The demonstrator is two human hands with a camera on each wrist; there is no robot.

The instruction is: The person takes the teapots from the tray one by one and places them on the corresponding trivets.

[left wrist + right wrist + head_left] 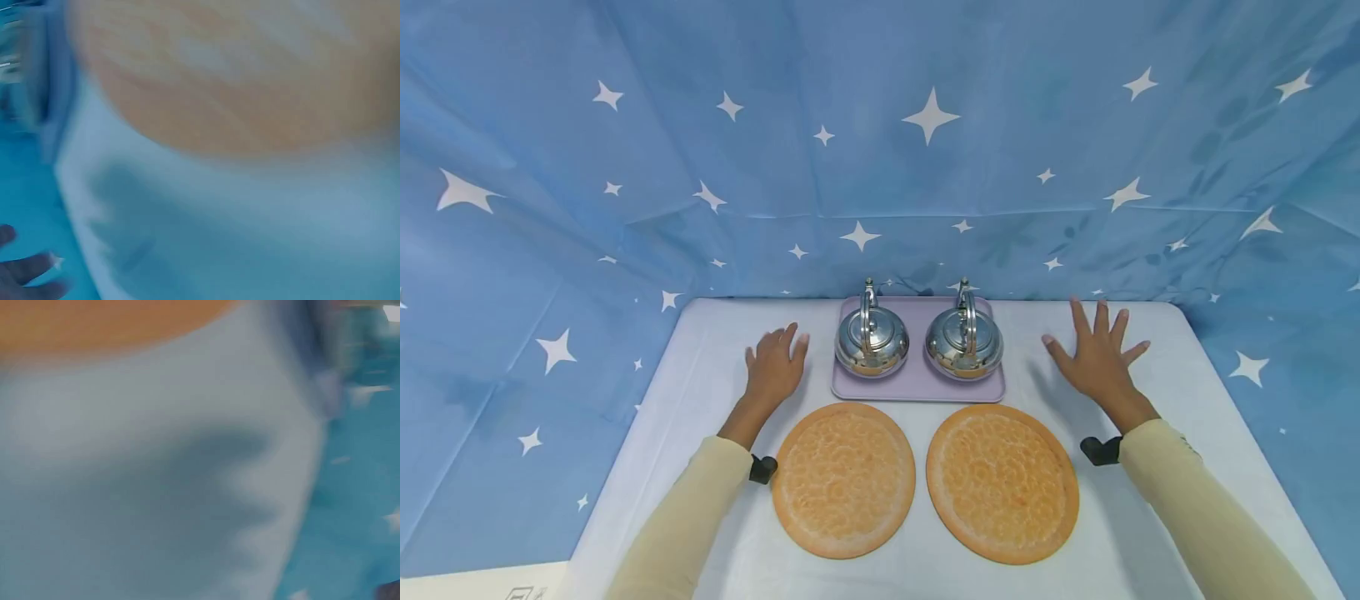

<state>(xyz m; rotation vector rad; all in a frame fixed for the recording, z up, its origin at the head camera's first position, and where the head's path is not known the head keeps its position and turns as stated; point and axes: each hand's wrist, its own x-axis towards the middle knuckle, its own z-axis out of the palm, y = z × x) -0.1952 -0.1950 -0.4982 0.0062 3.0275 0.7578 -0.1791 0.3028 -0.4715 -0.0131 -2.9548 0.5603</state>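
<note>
Two shiny metal teapots, a left teapot [871,343] and a right teapot [964,346], stand side by side on a pale purple tray [917,388]. To the left of the tray, my left hand [775,365] is held over the table with relaxed fingers and nothing in it. My right hand [1099,354] is spread wide to the right of the tray, also holding nothing. In front of the tray lie a left round placemat [844,482] and a right round placemat [1002,485], both golden with a bread-like print. Both wrist views are blurred.
A white cloth covers the table [917,575]. Behind it and along both sides hangs a blue curtain [880,167] with white stars. At the lower left corner is a cream surface [482,583] with a printed mark.
</note>
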